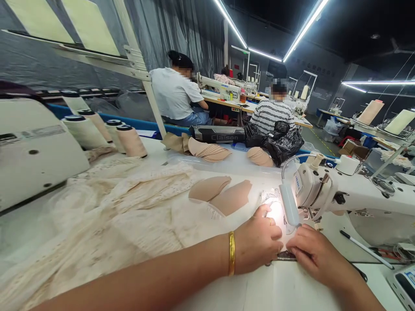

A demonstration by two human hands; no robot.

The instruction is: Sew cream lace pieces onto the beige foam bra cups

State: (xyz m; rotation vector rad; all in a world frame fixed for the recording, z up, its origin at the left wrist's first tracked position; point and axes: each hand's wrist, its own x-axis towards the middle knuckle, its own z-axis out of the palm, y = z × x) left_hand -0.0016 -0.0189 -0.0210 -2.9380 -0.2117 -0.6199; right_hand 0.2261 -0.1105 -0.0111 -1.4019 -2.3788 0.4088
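Note:
My left hand [261,242], with a gold bracelet and a ring, rests on the bed of a white sewing machine [350,194]. Its fingers curl down on a pale piece of fabric [275,211], washed out by the glare of a small lamp [289,205]. Close by on the right, my right hand [313,252] has its thumb and fingers pressed together at the edge of the same fabric, just in front of the needle area. The lamp head partly hides the needle and presser foot. Beige cup-shaped pieces [227,196] lie beyond my left hand.
Cream lace fabric [145,207] spreads over the table's left side. Thread cones [131,140] stand behind it. Stacked beige pieces [209,150] and a black plastic bag [282,140] lie at the back. A white pen [366,248] is at right. Two co-workers sit ahead.

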